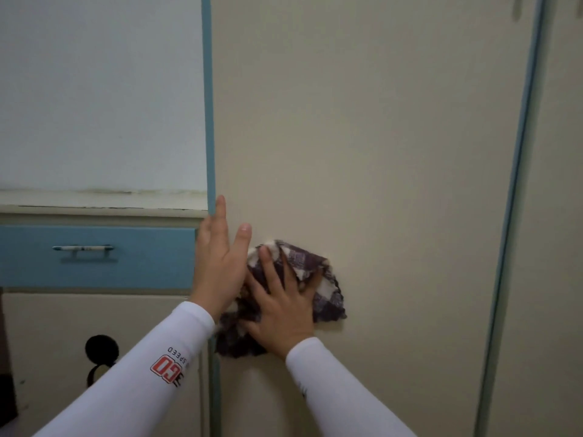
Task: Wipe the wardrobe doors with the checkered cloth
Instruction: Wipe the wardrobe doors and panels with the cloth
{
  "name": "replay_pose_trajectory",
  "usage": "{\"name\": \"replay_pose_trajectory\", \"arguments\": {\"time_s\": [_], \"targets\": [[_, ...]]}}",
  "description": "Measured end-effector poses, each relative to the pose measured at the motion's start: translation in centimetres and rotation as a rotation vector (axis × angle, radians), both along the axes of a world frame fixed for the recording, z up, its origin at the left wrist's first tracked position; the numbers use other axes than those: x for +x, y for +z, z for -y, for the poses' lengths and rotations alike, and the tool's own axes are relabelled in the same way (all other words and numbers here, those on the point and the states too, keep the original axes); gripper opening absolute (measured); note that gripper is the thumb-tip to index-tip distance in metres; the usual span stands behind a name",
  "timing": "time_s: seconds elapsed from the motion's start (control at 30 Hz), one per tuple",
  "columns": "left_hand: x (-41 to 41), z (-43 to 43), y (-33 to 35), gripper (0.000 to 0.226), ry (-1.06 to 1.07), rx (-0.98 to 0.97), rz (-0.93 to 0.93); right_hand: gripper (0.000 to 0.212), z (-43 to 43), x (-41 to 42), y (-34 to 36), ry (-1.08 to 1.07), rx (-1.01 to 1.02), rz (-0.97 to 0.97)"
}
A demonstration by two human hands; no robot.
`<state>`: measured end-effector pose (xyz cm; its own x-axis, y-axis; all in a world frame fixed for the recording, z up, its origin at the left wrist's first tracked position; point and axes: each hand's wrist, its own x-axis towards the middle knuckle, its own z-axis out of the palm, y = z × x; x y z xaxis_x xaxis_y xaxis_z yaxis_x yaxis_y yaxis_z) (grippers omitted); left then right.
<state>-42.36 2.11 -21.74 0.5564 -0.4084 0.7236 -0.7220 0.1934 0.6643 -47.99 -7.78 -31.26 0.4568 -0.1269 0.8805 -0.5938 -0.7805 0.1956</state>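
Right grip [284, 313] spread flat on checkered cloth [304, 257]; left grip [217, 263] flat, blue drawer [132, 269] beside

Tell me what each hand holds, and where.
Nothing is gripped. The right hand presses the cloth, at its middle, on the door; the left hand holds nothing.

I count two hands of mine, left hand [217, 263] and right hand [280, 310], and one checkered cloth [328, 298]. Two cream wardrobe doors show: the middle door [362, 137] and the right door [561, 216]. One blue drawer [151, 257], one handle [75, 254], one pen [83, 247].
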Motion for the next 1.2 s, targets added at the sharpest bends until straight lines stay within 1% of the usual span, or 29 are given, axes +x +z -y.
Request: {"name": "replay_pose_trajectory", "arguments": {"time_s": [0.07,0.2,0.33,0.4,0.47,0.5,0.57,0.6,0.67,0.77,0.83,0.9,0.97,1.03,1.13,1.2], "targets": [[0.6,-0.6,-1.3,0.059,0.028,0.068,0.022,0.083,-1.2,1.9,0.5,-0.004,-0.018,-0.052],[0.7,-1.4,-3.6,0.074,0.124,0.256,0.138,0.087,-2.7,3.4,0.5,-0.054,0.040,-0.134],[-1.4,-0.8,-5.8,0.072,0.275,0.441,0.178,0.085,-3.0,2.9,-3.0,0.014,-0.065,-0.242],[-2.1,-0.3,-6.7,0.076,0.299,0.483,0.164,0.090,-2.8,2.3,-4.4,-0.037,-0.070,-0.273],[-2.5,0.0,-7.1,0.080,0.299,0.468,0.116,0.090,-2.3,1.6,-4.3,-0.169,-0.125,-0.254],[-2.5,0.1,-7.2,0.081,0.298,0.443,0.085,0.087,-1.7,1.0,-3.9,-0.124,-0.153,-0.286],[-2.4,0.4,-7.0,0.081,0.293,0.389,0.022,0.075,0.2,-0.9,-2.4,0.072,-0.200,-0.238],[-2.6,0.8,-6.9,0.080,0.282,0.367,0.000,0.071,1.2,-2.6,-1.5,0.116,-0.193,-0.173],[-2.9,1.4,-6.6,0.079,0.267,0.330,-0.043,0.076,4.1,-6.2,0.2,0.059,-0.178,-0.079],[-3.5,1.9,-6.3,0.081,0.284,0.305,-0.105,0.091,8.4,-12.4,1.9,-0.137,-0.093,0.012],[-3.7,2.1,-6.1,0.074,0.303,0.300,-0.125,0.088,10.7,-16.4,2.5,-0.206,0.045,0.170],[-3.6,2.0,-6.0,0.069,0.338,0.299,-0.111,0.087,11.9,-19.4,3.1,-0.219,0.235,0.344],[-3.4,1.9,-6.0,0.066,0.359,0.299,-0.089,0.089,12.1,-20.2,3.6,-0.231,0.361,0.451],[-3.1,1.7,-6.1,0.065,0.360,0.302,-0.074,0.091,11.8,-19.8,4.0,-0.239,0.406,0.498],[-2.7,1.0,-6.1,0.070,0.327,0.309,-0.050,0.094,11.0,-18.2,5.5,-0.241,0.434,0.565],[-2.3,0.5,-6.1,0.072,0.285,0.281,-0.053,0.094,10.3,-16.6,7.4,-0.235,0.389,0.523]]}}
